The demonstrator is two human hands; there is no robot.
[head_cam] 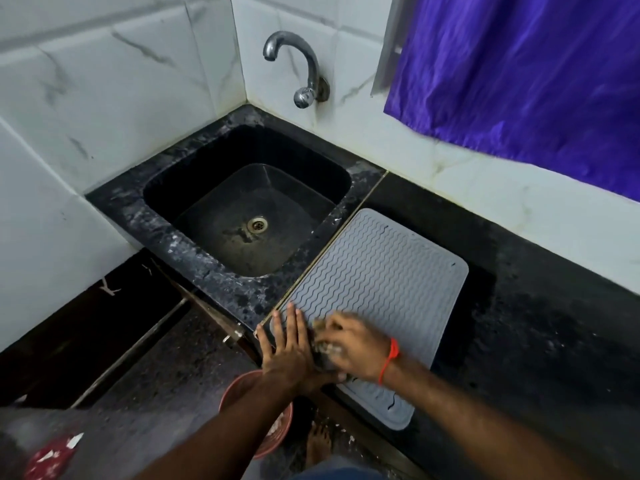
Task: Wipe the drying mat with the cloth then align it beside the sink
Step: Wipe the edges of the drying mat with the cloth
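Your grey silicone drying mat (377,282), ribbed in wavy lines with no readable writing, lies on the black bench (519,323) just right of the sink (242,202). Your left hand (287,351) presses flat, fingers straight, on its near left corner, and your right hand (353,348) clutches the dark cloth (325,351) there.

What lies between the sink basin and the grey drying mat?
In the head view, only the sink's speckled black rim and a thin pale countertop seam separate the basin from the mat.
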